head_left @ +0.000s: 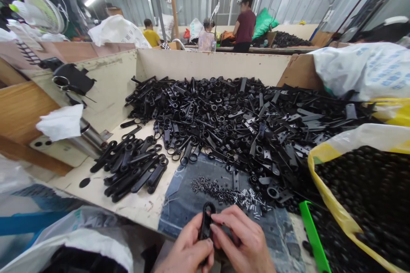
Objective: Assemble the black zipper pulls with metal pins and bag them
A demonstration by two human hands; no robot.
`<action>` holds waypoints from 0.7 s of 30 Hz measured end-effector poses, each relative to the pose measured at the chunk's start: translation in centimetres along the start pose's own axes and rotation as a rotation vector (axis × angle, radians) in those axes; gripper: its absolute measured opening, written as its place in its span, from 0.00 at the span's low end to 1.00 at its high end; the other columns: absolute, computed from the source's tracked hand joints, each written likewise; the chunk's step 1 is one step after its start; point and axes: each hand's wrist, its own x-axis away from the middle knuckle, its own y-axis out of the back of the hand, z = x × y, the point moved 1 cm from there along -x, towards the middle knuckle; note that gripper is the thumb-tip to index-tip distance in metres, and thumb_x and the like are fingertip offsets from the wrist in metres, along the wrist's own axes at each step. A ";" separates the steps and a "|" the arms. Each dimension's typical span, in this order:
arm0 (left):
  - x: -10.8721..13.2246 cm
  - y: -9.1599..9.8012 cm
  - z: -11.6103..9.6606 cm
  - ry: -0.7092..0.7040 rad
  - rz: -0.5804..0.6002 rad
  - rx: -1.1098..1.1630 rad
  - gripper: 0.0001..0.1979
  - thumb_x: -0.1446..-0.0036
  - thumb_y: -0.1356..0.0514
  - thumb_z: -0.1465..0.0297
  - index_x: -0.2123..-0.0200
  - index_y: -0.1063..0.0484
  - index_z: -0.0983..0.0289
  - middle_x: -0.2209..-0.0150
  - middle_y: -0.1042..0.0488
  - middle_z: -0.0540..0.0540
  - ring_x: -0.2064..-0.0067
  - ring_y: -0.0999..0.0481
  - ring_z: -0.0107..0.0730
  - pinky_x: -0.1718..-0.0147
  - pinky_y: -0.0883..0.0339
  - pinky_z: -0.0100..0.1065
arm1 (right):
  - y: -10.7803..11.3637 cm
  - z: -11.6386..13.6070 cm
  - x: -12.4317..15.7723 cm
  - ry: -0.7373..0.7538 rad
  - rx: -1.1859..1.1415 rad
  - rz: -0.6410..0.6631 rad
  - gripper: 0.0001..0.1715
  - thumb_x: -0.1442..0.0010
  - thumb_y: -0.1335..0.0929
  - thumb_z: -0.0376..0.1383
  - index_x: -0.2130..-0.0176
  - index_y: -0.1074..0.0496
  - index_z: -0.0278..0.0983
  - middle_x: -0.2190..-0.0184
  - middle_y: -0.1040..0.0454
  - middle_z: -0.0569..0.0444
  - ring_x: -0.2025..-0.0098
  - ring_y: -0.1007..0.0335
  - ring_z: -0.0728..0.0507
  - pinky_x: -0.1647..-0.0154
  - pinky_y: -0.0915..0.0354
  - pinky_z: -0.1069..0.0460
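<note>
Near the front edge of the bench, my left hand (192, 245) grips a black ring-ended plastic part (206, 222), its ring pointing up and away from me. My right hand (240, 236) meets it from the right, thumb and fingertips pinched against the part's side. Anything small between those fingertips is hidden. Just beyond my hands, small dark screw-like pieces (209, 190) and shiny metal pins (251, 200) lie loose on a dark blue mat (179, 196). A stack of similar black parts (137, 166) rests to the left.
A large heap of black plastic pieces (218, 111) fills the bench behind the mat. At right stand a yellow-white sack of small black pieces (329, 192) and a green tray edge (314, 234). A metal cylinder fixture (91, 136) stands left. Several people (246, 23) work in the background.
</note>
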 end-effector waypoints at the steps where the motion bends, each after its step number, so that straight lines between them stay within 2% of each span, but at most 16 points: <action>1: -0.1 0.1 0.1 -0.027 -0.003 -0.014 0.30 0.51 0.33 0.66 0.42 0.26 0.65 0.76 0.26 0.47 0.75 0.33 0.27 0.74 0.41 0.28 | 0.0 0.0 0.0 0.005 0.007 0.003 0.10 0.34 0.31 0.29 0.56 0.21 0.38 0.68 0.22 0.53 0.81 0.32 0.51 0.80 0.34 0.58; 5: -0.2 0.8 1.0 -0.125 -0.094 -0.073 0.29 0.47 0.32 0.67 0.41 0.25 0.61 0.73 0.23 0.50 0.70 0.27 0.33 0.67 0.34 0.31 | 0.0 0.2 0.0 -0.008 0.046 0.035 0.11 0.31 0.34 0.30 0.58 0.21 0.38 0.69 0.23 0.52 0.76 0.26 0.49 0.77 0.31 0.58; 7: -0.2 1.0 1.5 -0.163 -0.178 -0.081 0.26 0.47 0.31 0.68 0.43 0.22 0.57 0.66 0.19 0.52 0.67 0.24 0.36 0.62 0.32 0.32 | 0.0 0.2 0.2 -0.032 0.067 0.050 0.11 0.30 0.34 0.31 0.59 0.21 0.38 0.68 0.22 0.52 0.73 0.24 0.47 0.75 0.29 0.57; 9: -0.1 0.9 1.8 -0.187 -0.271 -0.102 0.24 0.48 0.30 0.69 0.46 0.20 0.55 0.57 0.17 0.55 0.58 0.21 0.41 0.57 0.31 0.33 | -0.1 0.1 0.6 -0.053 0.073 0.059 0.10 0.30 0.34 0.32 0.58 0.22 0.39 0.67 0.22 0.52 0.70 0.22 0.47 0.73 0.28 0.57; 12: 0.2 0.7 2.0 -0.190 -0.398 -0.209 0.23 0.48 0.29 0.68 0.47 0.19 0.55 0.46 0.19 0.58 0.43 0.25 0.46 0.43 0.37 0.35 | -0.6 -0.1 1.4 -0.053 0.057 0.035 0.09 0.29 0.33 0.32 0.57 0.22 0.41 0.66 0.21 0.52 0.70 0.22 0.47 0.70 0.27 0.58; 14: 0.2 0.7 2.2 -0.188 -0.444 -0.257 0.22 0.47 0.29 0.67 0.47 0.18 0.56 0.44 0.20 0.58 0.40 0.27 0.47 0.40 0.40 0.37 | -1.0 -0.3 1.9 -0.037 0.048 -0.007 0.10 0.28 0.34 0.32 0.55 0.22 0.42 0.67 0.21 0.52 0.71 0.22 0.47 0.69 0.27 0.57; 15: 0.1 0.8 2.2 -0.186 -0.441 -0.260 0.22 0.47 0.29 0.66 0.47 0.19 0.56 0.46 0.19 0.59 0.42 0.26 0.47 0.42 0.37 0.37 | -1.2 -0.3 2.2 -0.027 0.052 -0.030 0.12 0.28 0.35 0.31 0.54 0.22 0.42 0.67 0.21 0.52 0.71 0.22 0.47 0.69 0.27 0.57; 17: -0.1 1.0 2.4 -0.184 -0.390 -0.240 0.24 0.46 0.29 0.64 0.45 0.20 0.57 0.57 0.17 0.58 0.53 0.22 0.44 0.54 0.31 0.34 | -1.6 -0.5 2.5 -0.002 0.079 -0.045 0.14 0.28 0.36 0.30 0.52 0.22 0.42 0.65 0.20 0.52 0.69 0.20 0.46 0.67 0.27 0.56; 19: -0.4 1.1 2.4 -0.178 -0.302 -0.206 0.26 0.46 0.29 0.61 0.43 0.22 0.59 0.68 0.20 0.53 0.64 0.24 0.38 0.66 0.32 0.30 | -1.9 -0.6 2.8 0.035 0.133 -0.038 0.15 0.29 0.36 0.29 0.50 0.23 0.42 0.65 0.19 0.51 0.67 0.19 0.45 0.66 0.27 0.56; 21: -0.6 1.0 2.0 -0.184 -0.239 -0.169 0.27 0.46 0.29 0.57 0.45 0.21 0.60 0.73 0.24 0.50 0.70 0.28 0.34 0.70 0.35 0.29 | -1.9 -0.7 2.9 0.085 0.216 -0.024 0.17 0.30 0.36 0.28 0.48 0.23 0.41 0.65 0.18 0.51 0.68 0.19 0.44 0.66 0.27 0.54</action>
